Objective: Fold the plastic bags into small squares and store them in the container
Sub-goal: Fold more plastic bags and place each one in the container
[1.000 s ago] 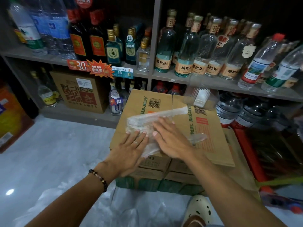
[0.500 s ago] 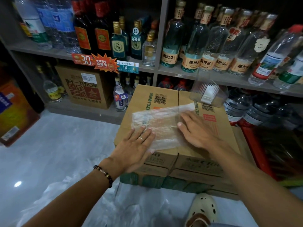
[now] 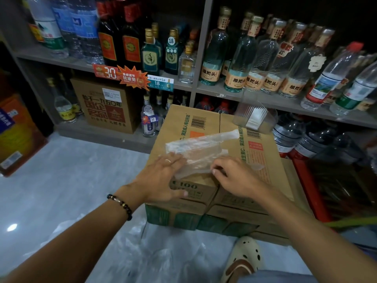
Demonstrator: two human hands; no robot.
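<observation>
A clear plastic bag (image 3: 201, 147), folded into a long strip, lies across the top of a cardboard box (image 3: 179, 123). My left hand (image 3: 161, 180) rests at the bag's near left corner with its fingers fairly straight; the film lies over its fingertips. At the near edge, my right hand (image 3: 234, 176) pinches the bag between thumb and curled fingers. On the box's far right corner stands a clear container (image 3: 255, 117) with folded bags upright inside it.
Shelves of glass and plastic bottles (image 3: 234, 64) rise behind the box. Another carton (image 3: 106, 107) sits on the lowest shelf at left. Loose clear bags (image 3: 98, 252) lie on the grey floor near my shoe (image 3: 242, 260). A red crate (image 3: 310, 190) stands to the right.
My right hand has moved from lying flat on the bag's right part back to its near edge and now pinches it. My left hand's fingertips have gone under the film.
</observation>
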